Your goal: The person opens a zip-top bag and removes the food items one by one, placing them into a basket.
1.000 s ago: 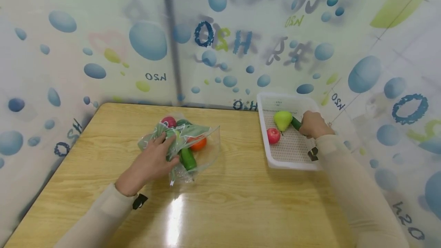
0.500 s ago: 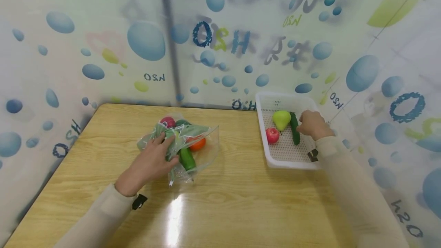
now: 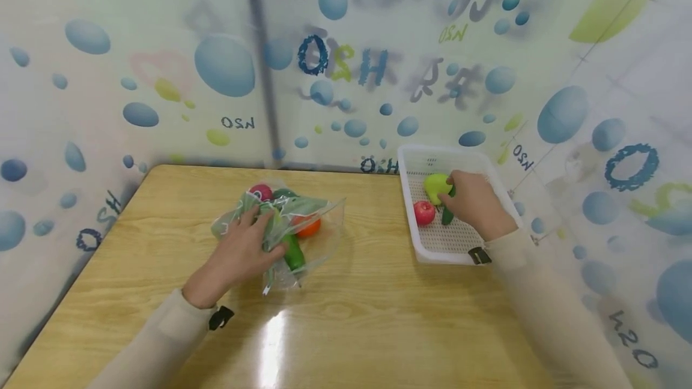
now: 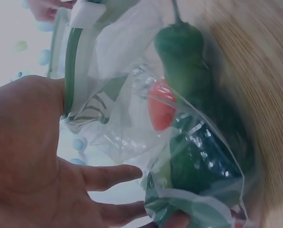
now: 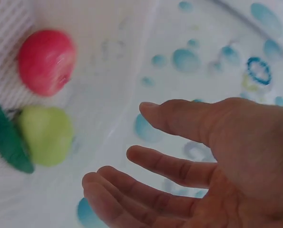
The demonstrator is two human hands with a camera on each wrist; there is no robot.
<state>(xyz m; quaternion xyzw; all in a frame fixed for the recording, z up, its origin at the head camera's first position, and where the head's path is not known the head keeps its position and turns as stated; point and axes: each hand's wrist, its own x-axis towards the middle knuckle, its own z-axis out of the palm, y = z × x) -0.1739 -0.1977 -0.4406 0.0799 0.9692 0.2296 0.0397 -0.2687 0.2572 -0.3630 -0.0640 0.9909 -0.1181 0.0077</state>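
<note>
My left hand (image 3: 232, 260) rests on a clear plastic zip bag (image 3: 308, 206) with green print on the table's left half. Its fingers are spread and lie against the plastic. Inside the bag are a long green pepper (image 4: 179, 61), an orange-red round item (image 3: 309, 228) and a purplish-red one (image 3: 262, 191). My right hand (image 3: 478, 203) is over the white basket (image 3: 415, 242), fingers apart and holding nothing in the right wrist view. A cucumber (image 5: 8, 137) lies beside a green pear (image 5: 46, 135) in the basket. Near them sits a red apple (image 5: 47, 61).
The wooden table (image 3: 351, 317) stretches between bag and basket. At the back, the basket stands close to the wall (image 3: 324, 155), which is patterned with blue bubbles. Another wall rises at the right.
My right hand has let go of the cucumber, which now lies beside the pear, and has moved left over it. The left hand stays on the bag. The view shifts slightly.
</note>
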